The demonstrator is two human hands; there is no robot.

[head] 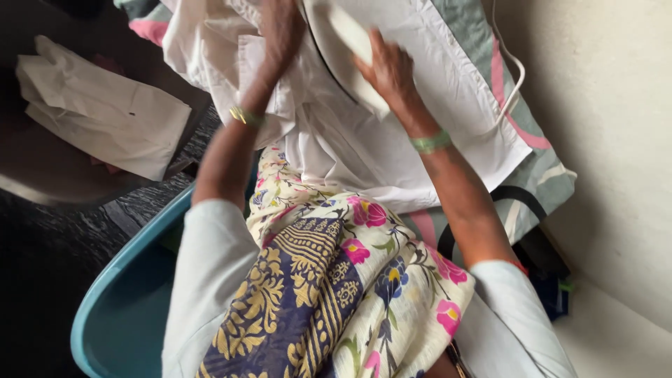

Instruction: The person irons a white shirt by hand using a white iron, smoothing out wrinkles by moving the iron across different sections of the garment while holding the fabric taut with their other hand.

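At upper centre, the right hand [389, 68] gripped a white clothes iron [343, 43], pressing a white cotton garment [364, 140] on the patterned padded desk [539, 182]. The left hand [280, 28] lay flat, holding cloth taut. Ironing looked midway; next, shifting fabric needed care. The iron's soleplate and left fingertips were cut off.

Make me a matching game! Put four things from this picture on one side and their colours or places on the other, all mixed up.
Things:
1. iron
2. tub
3. right hand
4. folded white cloth

Places or colours:
A. blue, at the lower left
B. lying by itself on the dark surface at the left
C. white, on the white garment
D. resting on the iron

Pairs: 1-C, 2-A, 3-D, 4-B
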